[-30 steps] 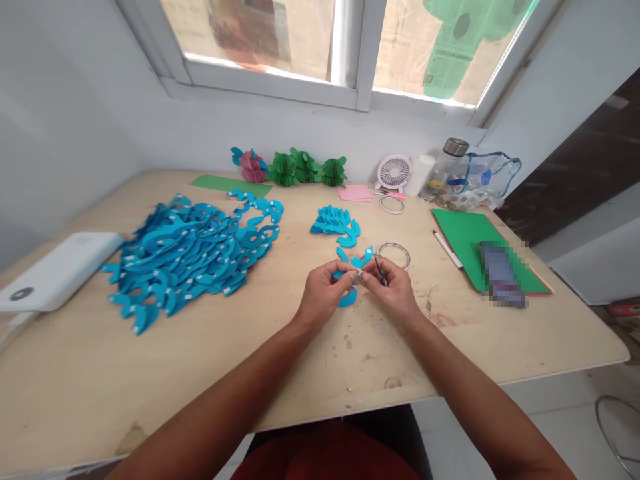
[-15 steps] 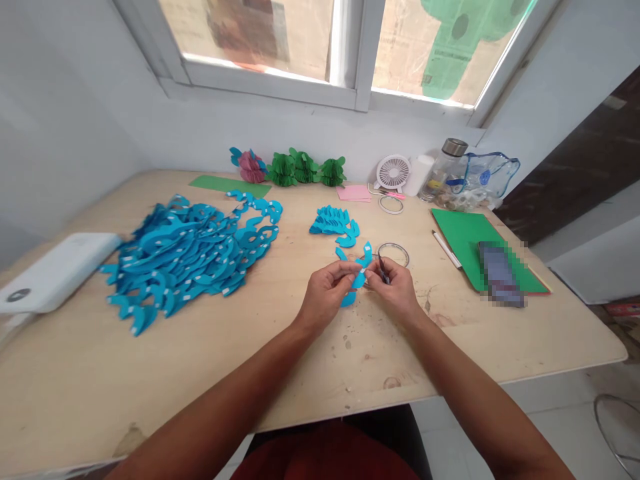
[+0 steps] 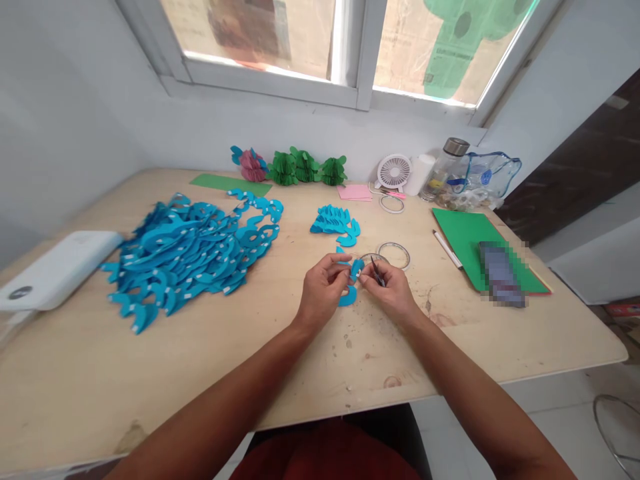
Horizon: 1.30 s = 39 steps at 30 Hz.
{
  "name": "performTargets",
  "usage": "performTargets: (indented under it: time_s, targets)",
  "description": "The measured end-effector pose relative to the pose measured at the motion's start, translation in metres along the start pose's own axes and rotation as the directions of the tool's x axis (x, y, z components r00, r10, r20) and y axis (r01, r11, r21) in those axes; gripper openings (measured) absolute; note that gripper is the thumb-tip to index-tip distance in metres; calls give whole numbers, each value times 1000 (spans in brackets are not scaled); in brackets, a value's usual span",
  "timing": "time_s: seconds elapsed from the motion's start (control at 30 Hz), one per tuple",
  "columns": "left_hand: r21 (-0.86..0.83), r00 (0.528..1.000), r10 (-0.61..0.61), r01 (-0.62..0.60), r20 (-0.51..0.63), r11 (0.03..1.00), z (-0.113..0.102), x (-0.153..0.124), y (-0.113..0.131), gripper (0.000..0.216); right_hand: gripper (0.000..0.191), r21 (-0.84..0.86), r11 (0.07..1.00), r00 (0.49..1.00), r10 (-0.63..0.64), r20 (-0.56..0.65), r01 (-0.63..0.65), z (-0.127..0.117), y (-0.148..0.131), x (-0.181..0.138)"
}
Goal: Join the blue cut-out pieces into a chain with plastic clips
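Observation:
My left hand [image 3: 323, 288] pinches a curved blue paper piece [image 3: 357, 268] between thumb and fingers, just above the table. A small white patch shows on that piece near my right fingertips. My right hand [image 3: 394, 291] is closed round a small dark pointed tool [image 3: 377, 272], its tip sticking up; whether it is scissors or tweezers I cannot tell. The right thumb and finger are close against the paper's edge. Another blue curved piece [image 3: 348, 297] lies under my left fingers. Behind my hands sits a small row of folded blue pieces [image 3: 331, 220].
A large pile of blue paper pieces with white patches [image 3: 195, 257] covers the left side, beside a white power bank [image 3: 60, 270]. Tape rolls [image 3: 409, 259] lie behind my right hand. Green sheets [image 3: 463, 230] with a blurred phone [image 3: 500, 270] are at right; a bottle [image 3: 445, 170] stands behind.
The blue piece between my hands has turned and now looks folded over or foreshortened. My right fingertips have drawn slightly left, and the dark tool leans more to the left.

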<state>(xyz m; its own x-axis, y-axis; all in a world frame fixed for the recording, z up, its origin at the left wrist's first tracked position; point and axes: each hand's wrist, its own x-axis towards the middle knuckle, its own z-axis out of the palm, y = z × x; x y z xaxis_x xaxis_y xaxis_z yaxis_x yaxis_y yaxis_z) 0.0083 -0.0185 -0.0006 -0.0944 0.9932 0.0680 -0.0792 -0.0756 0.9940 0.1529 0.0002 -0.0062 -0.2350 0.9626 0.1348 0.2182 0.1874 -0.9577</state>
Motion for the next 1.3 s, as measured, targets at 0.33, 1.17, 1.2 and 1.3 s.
performTargets:
  time_s: [0.33,1.17,1.2,1.3]
  targets:
    - [111,1000,-6,5,9,994,-4,5,-4,24,19,-4,1000,1000,9,-7,-9,-1,1,0]
    - [918,962,158,-263,224,299,-10,44,-38,34,17,21,1000,987,18,-159,-15,-3,4,3]
    - [918,963,160,-257,217,303,-10,44,-38,34,18,15,1000,986,17,-163,-15,-3,4,4]
    - [913,965,162,-248,204,325,-10,45,-39,35,18,12,1000,987,16,-162,-14,-3,6,4]
